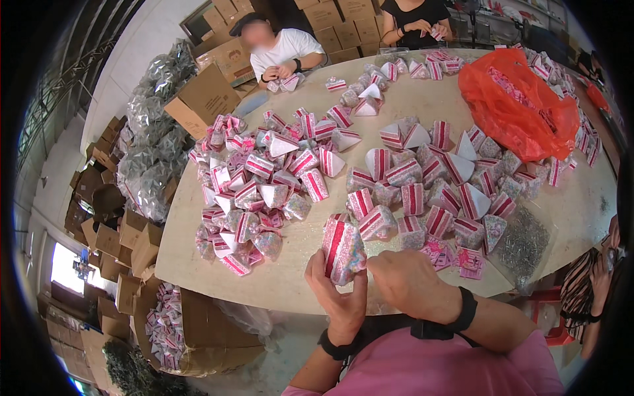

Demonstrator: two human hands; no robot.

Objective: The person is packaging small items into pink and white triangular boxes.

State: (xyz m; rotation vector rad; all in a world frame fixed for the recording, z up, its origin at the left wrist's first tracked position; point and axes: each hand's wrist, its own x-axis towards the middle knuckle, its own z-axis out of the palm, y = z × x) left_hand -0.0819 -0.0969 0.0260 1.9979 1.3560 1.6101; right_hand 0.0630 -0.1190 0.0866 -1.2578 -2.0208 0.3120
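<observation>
My left hand [338,300] grips a cake-slice-shaped toy [338,245] upright near the table's front edge. The toy has pink and white layered sides, a dark pink stripe and a speckled, glittery rounded face. Against its right side my right hand [413,285] is closed, its fingertips pressed together by the toy. Whatever they pinch is too small or hidden to tell. Just beyond lie more toy cake slices [378,223], and pink printed cards [470,259] rest right of my right hand. A clear bag of small silvery metal pieces [523,241] lies farther right.
A heap of cake slices [254,178] covers the table's left part. A red plastic bag [508,99] sits at the far right. Two people work across the table; another person [584,297] is at right. Cardboard boxes [198,102] and a filled carton [205,336] stand left.
</observation>
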